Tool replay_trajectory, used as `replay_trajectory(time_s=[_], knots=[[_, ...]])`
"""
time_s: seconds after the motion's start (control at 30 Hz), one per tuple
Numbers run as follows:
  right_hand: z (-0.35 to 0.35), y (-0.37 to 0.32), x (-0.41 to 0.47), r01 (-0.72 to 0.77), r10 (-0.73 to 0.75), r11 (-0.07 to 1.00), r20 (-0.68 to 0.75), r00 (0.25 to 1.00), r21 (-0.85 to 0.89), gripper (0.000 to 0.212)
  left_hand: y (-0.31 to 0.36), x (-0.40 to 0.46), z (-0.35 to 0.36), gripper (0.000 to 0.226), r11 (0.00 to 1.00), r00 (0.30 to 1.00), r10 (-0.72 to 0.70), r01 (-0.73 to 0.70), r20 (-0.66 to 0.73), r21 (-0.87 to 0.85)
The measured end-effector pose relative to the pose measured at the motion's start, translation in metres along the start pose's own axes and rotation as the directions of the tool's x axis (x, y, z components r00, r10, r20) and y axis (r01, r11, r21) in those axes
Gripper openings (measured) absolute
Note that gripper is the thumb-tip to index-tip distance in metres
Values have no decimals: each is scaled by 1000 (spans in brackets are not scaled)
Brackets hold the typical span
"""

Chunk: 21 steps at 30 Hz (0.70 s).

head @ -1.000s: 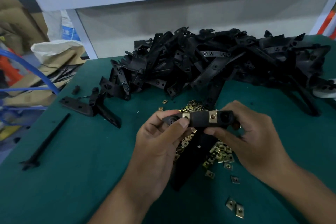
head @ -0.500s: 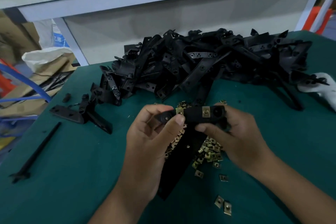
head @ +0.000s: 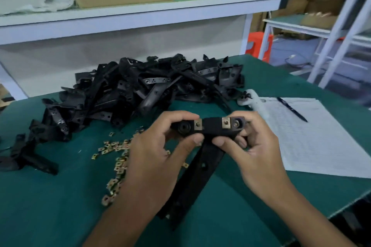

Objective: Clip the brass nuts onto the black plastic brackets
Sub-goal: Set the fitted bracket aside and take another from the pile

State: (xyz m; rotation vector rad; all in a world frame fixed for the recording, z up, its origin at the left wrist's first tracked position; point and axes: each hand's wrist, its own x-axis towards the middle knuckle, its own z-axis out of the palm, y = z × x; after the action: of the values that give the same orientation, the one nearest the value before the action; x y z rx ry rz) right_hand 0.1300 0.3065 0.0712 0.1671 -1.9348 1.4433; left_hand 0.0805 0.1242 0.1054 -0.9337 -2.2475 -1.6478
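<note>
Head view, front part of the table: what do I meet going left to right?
Loose brass nuts → left hand → held bracket → right hand → paper sheet.

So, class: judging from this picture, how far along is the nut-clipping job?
Done: the held bracket carries two brass nuts.
In hand: left hand and right hand both grip that bracket.
Left: a big pile of brackets and loose nuts remain on the table.
</note>
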Motion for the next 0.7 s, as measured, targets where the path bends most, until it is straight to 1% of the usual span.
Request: replay_trajectory(time_s=[0.07,0.13,0.2,0.27,0.37,0.47,0.53,0.57,0.6,0.67,0.7], knots=[[-32,-6,-13,-21,19,997,-35,999,-71,27,13,1,23,23,998,994,65,-66,91,3],[-66,-13,-30,-44,30,987,-92,995,-152,27,26,-1,51,21,990,979,134,-139,153,23],[-102,-19,-50,-92,54,966,-159,986,-241,28,38,-5,82,21,981,960,183,-191,212,17],[-137,-25,-73,-142,76,945,-225,971,-296,30,50,-11,114,23,969,933,235,-246,273,6],[-185,-37,-107,-212,102,907,-299,949,-363,32,65,-23,160,27,957,898,287,-283,333,-62],[-225,-52,-133,-254,80,857,-372,925,-449,22,80,-35,203,27,937,865,347,-331,362,-110],[-248,-65,-148,-289,68,797,-396,916,-531,19,91,-41,231,27,919,841,393,-369,373,-137],[-260,-68,-156,-316,65,746,-408,911,-586,19,96,-44,243,28,914,830,406,-379,383,-148],[-270,-70,-162,-346,73,722,-432,899,-599,20,100,-47,254,31,912,818,410,-383,404,-150],[-289,-62,-175,-387,60,659,-467,882,-646,28,101,-54,268,47,919,785,386,-374,485,-128],[-296,-59,-184,-426,52,631,-512,858,-649,38,96,-56,270,55,924,775,368,-365,515,-112]])
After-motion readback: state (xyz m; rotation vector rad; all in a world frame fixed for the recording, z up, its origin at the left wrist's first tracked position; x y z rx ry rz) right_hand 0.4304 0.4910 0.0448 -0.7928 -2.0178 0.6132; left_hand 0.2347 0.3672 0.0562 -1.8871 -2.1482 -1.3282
